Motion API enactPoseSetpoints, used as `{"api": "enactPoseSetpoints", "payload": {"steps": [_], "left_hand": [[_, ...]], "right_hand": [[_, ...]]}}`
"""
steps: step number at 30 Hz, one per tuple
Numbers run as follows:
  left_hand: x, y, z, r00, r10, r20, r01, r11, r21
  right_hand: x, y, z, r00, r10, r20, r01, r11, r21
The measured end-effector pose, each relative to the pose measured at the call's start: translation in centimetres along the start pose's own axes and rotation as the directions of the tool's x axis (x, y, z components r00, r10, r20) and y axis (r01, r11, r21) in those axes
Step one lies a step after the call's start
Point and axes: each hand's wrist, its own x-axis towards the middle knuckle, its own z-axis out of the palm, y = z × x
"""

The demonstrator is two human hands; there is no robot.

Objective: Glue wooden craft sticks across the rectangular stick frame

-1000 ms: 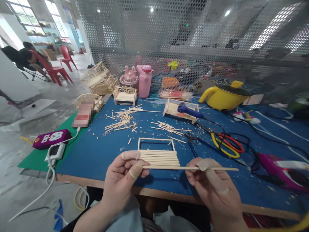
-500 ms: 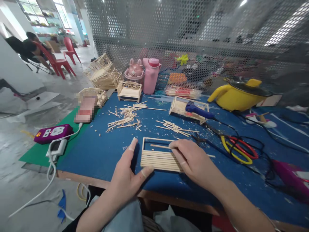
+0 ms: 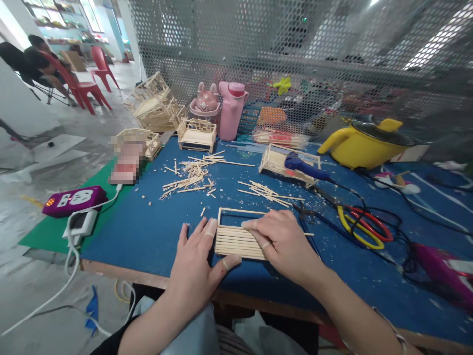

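Note:
A small frame of thin wooden sticks (image 3: 238, 242) lies flat on the blue table mat, its near part covered by parallel sticks and its far part open. My left hand (image 3: 201, 256) rests at its left end, forefinger on the left edge and thumb along the near edge. My right hand (image 3: 286, 241) lies over its right half, fingertips pressed together on a stick in the uppermost row. That stick's end (image 3: 308, 234) juts out to the right of my hand. The right end of the frame is mostly hidden under my right hand.
Loose sticks (image 3: 190, 176) and a second bunch (image 3: 266, 192) lie beyond the frame. A blue glue gun (image 3: 306, 167) rests on a stick piece. Pliers with red and yellow handles (image 3: 360, 227) lie right, among cables. A yellow pot (image 3: 364, 145) and pink bottle (image 3: 232, 111) stand behind.
The stick under my right fingertips has moved left and down against the row. My left forefinger has come in to the frame's left edge. The view has shifted slightly.

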Motion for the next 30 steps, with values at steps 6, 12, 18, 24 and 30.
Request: {"api": "enactPoseSetpoints", "payload": {"steps": [6,12,18,24,30], "left_hand": [[0.1,0.1,0.1,1.0,0.007,-0.004,-0.007,0.999,0.036],[0.1,0.4,0.0,1.0,-0.01,-0.014,0.011,0.996,0.093],[0.1,0.5,-0.1,1.0,0.024,0.002,-0.024,0.991,0.135],[0.0,0.8,-0.3,1.0,0.01,-0.024,-0.005,0.984,0.178],[0.3,3.2,-0.5,0.978,0.201,-0.055,-0.173,0.931,0.321]], "right_hand": [[0.1,0.0,0.0,0.998,0.003,0.066,0.0,0.998,-0.056],[0.1,0.1,0.0,0.997,-0.011,0.08,0.016,0.997,-0.072],[0.2,-0.1,-0.2,0.993,0.017,0.116,-0.01,0.998,-0.061],[0.1,-0.2,-0.5,0.99,0.027,0.139,-0.015,0.996,-0.083],[-0.1,-0.2,-0.2,0.993,0.021,0.116,-0.005,0.991,-0.135]]}}
